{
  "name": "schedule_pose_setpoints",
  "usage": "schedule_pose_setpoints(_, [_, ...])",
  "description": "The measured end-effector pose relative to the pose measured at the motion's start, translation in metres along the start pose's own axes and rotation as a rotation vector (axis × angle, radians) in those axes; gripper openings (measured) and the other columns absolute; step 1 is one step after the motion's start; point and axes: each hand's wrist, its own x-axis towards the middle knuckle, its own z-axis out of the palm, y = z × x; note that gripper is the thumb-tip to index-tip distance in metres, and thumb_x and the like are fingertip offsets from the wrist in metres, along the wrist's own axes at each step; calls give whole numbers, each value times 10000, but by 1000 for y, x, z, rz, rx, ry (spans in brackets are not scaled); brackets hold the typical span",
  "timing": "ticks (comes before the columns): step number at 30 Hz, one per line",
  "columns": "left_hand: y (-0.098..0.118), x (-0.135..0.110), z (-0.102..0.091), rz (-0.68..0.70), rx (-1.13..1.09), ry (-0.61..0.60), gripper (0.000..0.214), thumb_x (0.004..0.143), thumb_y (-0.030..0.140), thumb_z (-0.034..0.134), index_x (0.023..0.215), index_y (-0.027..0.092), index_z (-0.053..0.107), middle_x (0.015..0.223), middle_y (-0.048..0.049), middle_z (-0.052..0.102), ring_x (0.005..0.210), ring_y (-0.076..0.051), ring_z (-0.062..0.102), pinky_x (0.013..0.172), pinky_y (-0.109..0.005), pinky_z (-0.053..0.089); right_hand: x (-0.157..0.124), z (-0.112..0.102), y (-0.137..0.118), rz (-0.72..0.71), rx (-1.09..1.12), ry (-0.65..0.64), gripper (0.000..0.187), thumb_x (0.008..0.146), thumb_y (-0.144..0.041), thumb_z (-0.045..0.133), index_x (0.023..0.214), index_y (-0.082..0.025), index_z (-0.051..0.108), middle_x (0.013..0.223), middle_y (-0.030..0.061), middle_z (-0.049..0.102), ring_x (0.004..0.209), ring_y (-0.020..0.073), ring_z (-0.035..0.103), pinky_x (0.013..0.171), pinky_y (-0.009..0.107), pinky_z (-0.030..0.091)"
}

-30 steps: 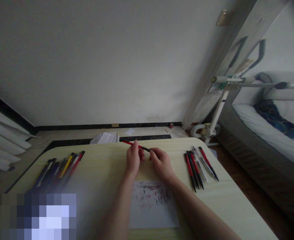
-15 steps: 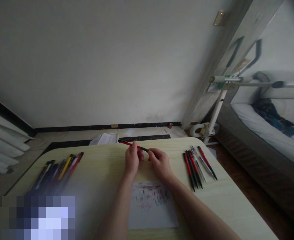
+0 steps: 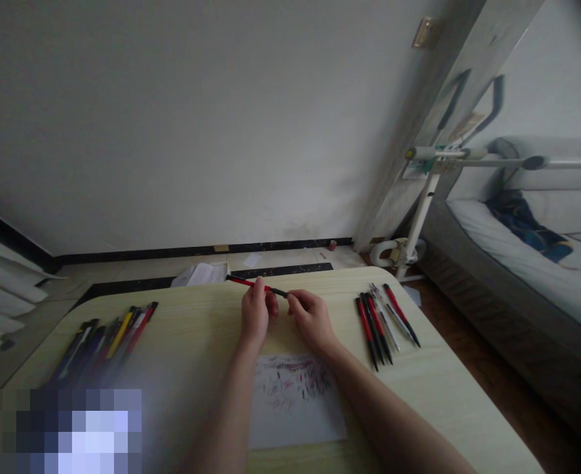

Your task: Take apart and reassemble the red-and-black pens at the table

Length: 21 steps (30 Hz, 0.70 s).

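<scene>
A red and black pen point(image 3: 242, 281) is held above the far half of the table, slanting down to the right. My left hand point(image 3: 256, 313) is closed around its middle, thumb on top. The fingertips of my right hand point(image 3: 311, 319) pinch the black right-hand end of the same pen. Below my wrists lies a white sheet of paper point(image 3: 295, 424), its upper part covered in red and dark scribbles. To the right of my right hand, several red and black pens point(image 3: 366, 332) and clear pens point(image 3: 389, 327) lie side by side.
At the table's left lies a group of several pens point(image 3: 120, 336), yellow, red and dark, partly blurred. The pale wooden table point(image 3: 191, 336) faces a wall. Papers point(image 3: 201, 273) lie beyond its far edge. A white exercise frame point(image 3: 421, 210) and a sofa point(image 3: 482, 243) stand at the right.
The whole view has shifted slightly, so the table and hands sit a little further left. Both hands keep their hold on the pen with little visible difference.
</scene>
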Motion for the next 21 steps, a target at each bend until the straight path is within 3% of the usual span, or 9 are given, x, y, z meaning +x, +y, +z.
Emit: schedule_pose_setpoints(21, [-1, 0, -2, 1, 18, -28, 443, 780, 537, 413, 531, 171, 422, 397, 25, 448, 319, -82, 395, 322, -197, 266, 0, -1, 1, -26, 17, -19, 264, 819, -324, 448, 814, -146, 643, 577, 4, 562, 513, 113, 488, 504, 214, 377])
